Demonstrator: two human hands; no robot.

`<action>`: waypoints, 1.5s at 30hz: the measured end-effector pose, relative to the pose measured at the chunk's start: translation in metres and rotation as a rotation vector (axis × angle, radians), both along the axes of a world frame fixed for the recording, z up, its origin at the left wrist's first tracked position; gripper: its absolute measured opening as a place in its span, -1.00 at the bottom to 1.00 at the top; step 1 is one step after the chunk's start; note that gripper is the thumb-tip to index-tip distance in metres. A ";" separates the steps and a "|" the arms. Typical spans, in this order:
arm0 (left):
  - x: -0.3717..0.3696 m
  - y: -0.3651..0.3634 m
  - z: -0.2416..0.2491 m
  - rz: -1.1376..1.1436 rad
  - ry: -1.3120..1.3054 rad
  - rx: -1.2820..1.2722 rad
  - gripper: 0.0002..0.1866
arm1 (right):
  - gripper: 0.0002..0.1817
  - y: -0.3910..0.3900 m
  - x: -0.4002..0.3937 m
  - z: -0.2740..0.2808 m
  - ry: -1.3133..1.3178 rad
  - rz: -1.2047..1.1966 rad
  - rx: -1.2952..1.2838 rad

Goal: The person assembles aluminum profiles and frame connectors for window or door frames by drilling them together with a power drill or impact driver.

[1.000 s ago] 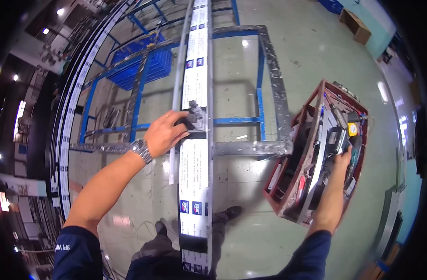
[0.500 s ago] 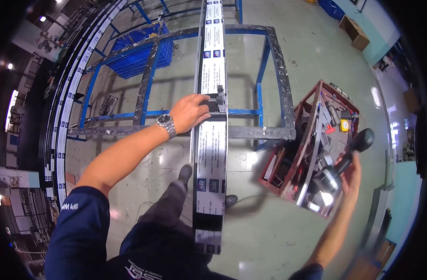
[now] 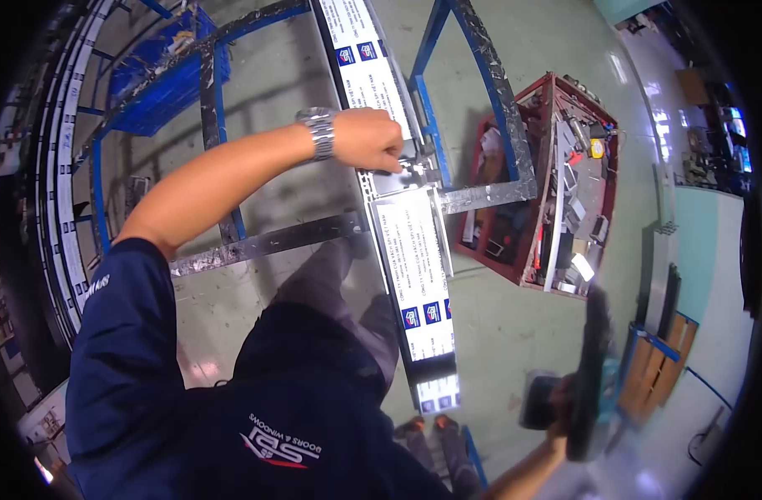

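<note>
A long profile wrapped in white printed film runs through the middle of the view, across the work frame. My left hand, a watch on its wrist, is on top of it with fingers curled down at a small metal fitting. The fingers partly hide that fitting. Low on the right, my right hand is wrapped round a cordless drill, dark with a teal part. Both are smeared by motion, and the drill is apart from the profile.
The black-topped blue work frame stands under the profile. A red toolbox full of tools and metal pieces is to the right. More wrapped profiles lie at far left, near a blue crate. Another person's feet show below.
The drill has come from above the toolbox down and towards my body in my right hand. My left hand has curled its fingers at the fitting. The view has turned and shifted.
</note>
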State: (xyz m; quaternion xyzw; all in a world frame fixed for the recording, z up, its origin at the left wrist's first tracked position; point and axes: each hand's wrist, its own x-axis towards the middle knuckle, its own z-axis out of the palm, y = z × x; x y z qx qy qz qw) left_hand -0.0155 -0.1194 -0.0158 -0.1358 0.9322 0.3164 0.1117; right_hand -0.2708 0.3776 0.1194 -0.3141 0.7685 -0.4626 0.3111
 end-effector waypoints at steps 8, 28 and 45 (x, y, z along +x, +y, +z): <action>-0.023 -0.007 -0.027 -0.115 0.074 -0.026 -0.84 | -0.49 -0.022 0.148 0.073 0.036 -0.094 0.120; -0.027 -0.016 -0.034 -0.267 -0.017 -0.016 -0.71 | -0.71 -0.140 0.148 0.027 0.215 0.400 0.409; -0.021 -0.013 -0.035 -0.285 -0.032 -0.019 -0.72 | -0.56 -0.215 0.161 0.049 0.280 0.550 0.596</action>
